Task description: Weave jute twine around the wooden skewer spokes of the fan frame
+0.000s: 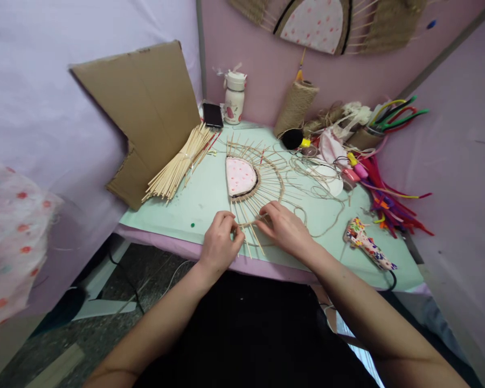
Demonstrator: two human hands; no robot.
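Note:
A half-round craft piece lies on the pale green table, its pink dotted fabric center [241,177] edged with dark cord and a jute band. Thin wooden sticks [269,186] fan out from that edge, and jute twine [283,180] runs across them in an arc. At the near end of the fan, my left hand [222,240] is closed in a pinch on the twine beside the outermost sticks. My right hand [285,226] bends over the sticks a little to the right, fingertips pinched on the same twine line. The fingers partly hide their grip.
A stick bundle [180,164] and folded cardboard [141,102] stand left. Behind are a phone [213,115], bottle [234,99] and twine spool [297,108]. Loose twine [327,229], pipe cleaners [382,194] and a patterned glue gun [367,245] lie right.

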